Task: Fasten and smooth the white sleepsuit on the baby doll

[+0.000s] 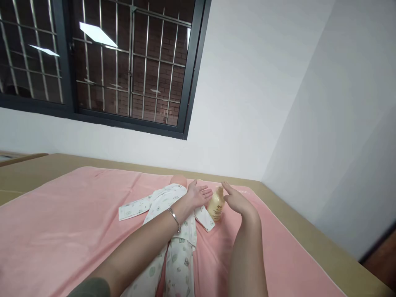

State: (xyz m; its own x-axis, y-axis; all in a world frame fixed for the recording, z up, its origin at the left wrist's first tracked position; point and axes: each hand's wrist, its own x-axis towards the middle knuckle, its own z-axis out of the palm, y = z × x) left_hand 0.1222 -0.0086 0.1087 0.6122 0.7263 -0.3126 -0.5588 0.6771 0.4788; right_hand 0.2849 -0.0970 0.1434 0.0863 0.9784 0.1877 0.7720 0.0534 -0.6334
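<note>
My left hand [199, 194] is open, palm turned up and fingers spread, above the chest and arm of a baby doll [178, 180]. The doll lies on its back in a white printed top [165, 198] and matching trousers [181, 264]. A cream-yellow bottle [215, 206] with dark lettering stands by the doll's sleeve, between my two hands. My right hand [238, 200] is open just right of the bottle, thumb apart from the extended fingers, close to the bottle's top. Whether the right fingertips touch the bottle is unclear. My left forearm covers part of the doll's body.
A pink blanket [77, 214] with some creases covers most of the wooden surface [297, 231]. Behind it rises a white wall [241, 103] with a dark-framed barred window [185, 82] at the left. A silver bracelet [175, 218] circles my left wrist.
</note>
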